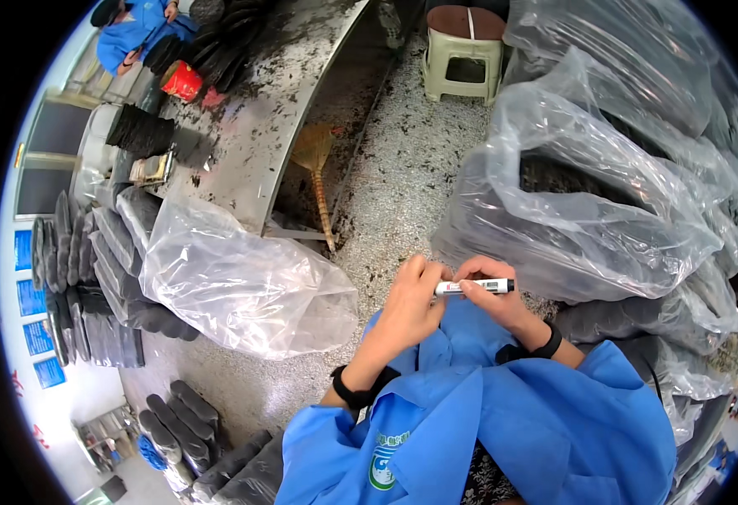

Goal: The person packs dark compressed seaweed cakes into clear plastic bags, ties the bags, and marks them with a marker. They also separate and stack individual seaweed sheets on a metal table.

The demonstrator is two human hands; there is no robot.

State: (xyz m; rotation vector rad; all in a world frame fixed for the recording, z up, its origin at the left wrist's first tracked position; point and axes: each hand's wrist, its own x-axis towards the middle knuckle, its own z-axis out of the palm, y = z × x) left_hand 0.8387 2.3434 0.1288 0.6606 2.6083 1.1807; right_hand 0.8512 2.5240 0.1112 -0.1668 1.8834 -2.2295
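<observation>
A white marker pen [473, 287] with a black end lies crosswise in front of me, its black end to the right. My right hand [508, 310] grips the barrel between thumb and fingers. At the pen's other end, my left hand [411, 301] is closed, its fingertips pinched there; that tip is hidden. Both hands are above my blue work coat. Just to the right of them stands a big clear plastic bag [588, 227], its mouth gaping, with dark contents inside. A second clear plastic bag [243, 278] bulges to the left.
Ahead left runs a metal table [251, 143] strewn with dark scraps, bearing a red container [181, 81] and dark stacks. A straw broom [320, 189] leans by it. A pale green stool [463, 63] stands ahead. Dark wrapped bundles [180, 421] line the left; another person [138, 38] is far left.
</observation>
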